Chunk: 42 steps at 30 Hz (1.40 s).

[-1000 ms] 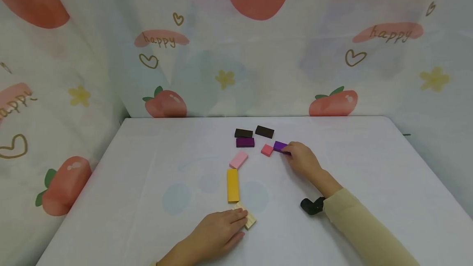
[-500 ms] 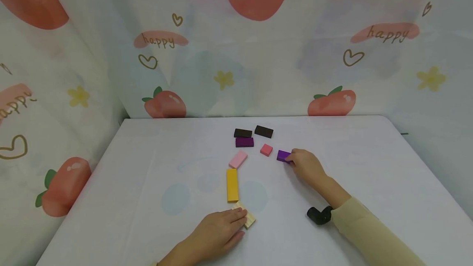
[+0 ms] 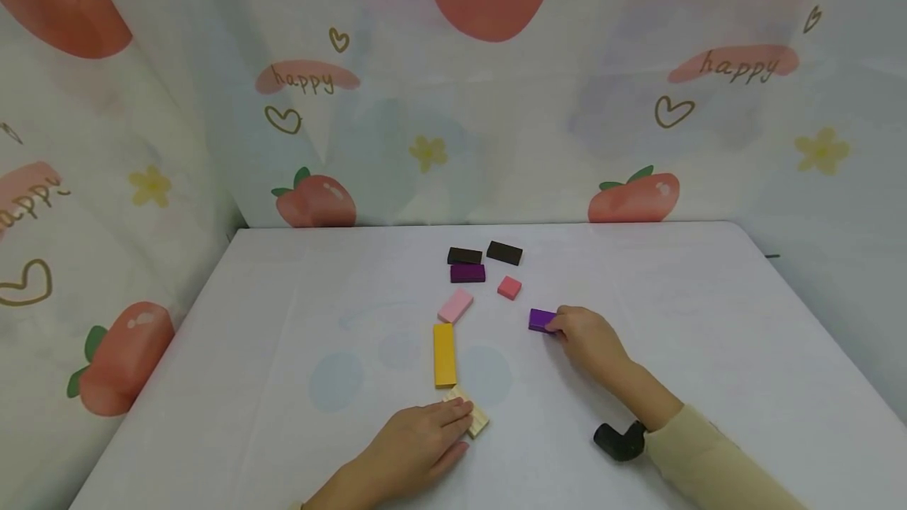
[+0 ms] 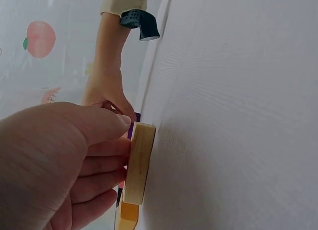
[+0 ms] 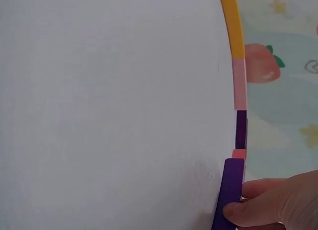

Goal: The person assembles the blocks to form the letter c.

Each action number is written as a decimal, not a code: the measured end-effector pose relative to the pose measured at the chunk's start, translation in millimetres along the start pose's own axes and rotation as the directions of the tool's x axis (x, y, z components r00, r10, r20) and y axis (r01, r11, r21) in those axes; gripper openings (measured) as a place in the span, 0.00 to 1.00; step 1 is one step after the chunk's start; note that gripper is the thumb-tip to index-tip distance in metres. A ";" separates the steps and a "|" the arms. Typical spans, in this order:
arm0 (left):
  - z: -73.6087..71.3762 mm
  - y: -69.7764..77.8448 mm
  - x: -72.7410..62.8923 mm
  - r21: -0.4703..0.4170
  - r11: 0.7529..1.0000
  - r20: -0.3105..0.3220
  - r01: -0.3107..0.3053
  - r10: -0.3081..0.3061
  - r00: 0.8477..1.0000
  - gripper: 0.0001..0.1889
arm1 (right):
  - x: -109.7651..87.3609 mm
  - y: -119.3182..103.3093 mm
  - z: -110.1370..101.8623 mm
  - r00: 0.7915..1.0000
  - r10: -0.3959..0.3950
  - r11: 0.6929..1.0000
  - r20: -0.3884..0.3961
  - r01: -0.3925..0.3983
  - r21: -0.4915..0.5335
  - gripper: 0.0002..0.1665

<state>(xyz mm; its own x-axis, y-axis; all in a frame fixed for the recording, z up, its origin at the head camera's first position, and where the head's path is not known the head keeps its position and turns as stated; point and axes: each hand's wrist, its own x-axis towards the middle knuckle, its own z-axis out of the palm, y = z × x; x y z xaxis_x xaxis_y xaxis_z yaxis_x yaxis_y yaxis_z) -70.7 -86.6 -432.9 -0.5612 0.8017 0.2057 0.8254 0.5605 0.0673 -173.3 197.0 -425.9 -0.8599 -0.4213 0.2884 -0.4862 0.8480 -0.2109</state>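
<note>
Behind everything, a cloth (image 3: 397, 61) printed with fruit, hearts and "happy" forms the backdrop. Below it spreads the white desk (image 3: 212, 384), its flat top letting every block lie on a broad face.

Two hands work over it. The left hand (image 3: 418, 443) lies relaxed, fingers nearly straight, without gripping; they rest against the wooden block (image 3: 479, 419), probably to steady it. The right hand (image 3: 590, 337) is closed in a pinch, thumb against fingers, holding the purple block (image 3: 542, 320) by one end, presumably so the other end is free to be placed. It is right of the row; whether it touches the desk I cannot tell. A black device (image 3: 620, 442) sits at that wrist.

Longest of the blocks, the yellow block (image 3: 445, 356) seems to meet the wooden one at a corner and the light pink block (image 3: 455, 306) at its far end, as if for a bending line. Beyond, the plum block (image 3: 468, 274) abuts one of two black blocks (image 3: 505, 253), while the small coral block (image 3: 509, 288) lies apart.
</note>
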 end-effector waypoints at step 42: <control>0.5 -0.1 1.3 0.003 1.000 0.057 0.014 -0.014 0.998 0.18 | -59.0 -61.1 1.3 0.986 -0.141 0.985 -0.094 0.149 0.085 0.13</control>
<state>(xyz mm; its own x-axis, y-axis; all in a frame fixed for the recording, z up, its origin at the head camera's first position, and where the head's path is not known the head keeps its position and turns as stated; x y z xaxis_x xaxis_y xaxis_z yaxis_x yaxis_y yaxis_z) -71.6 -85.6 -433.1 -0.5751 0.8044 0.1489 0.8175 0.5720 0.0675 -93.0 169.6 -431.2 -0.7642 -0.5047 0.4017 -0.6205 0.7453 -0.2441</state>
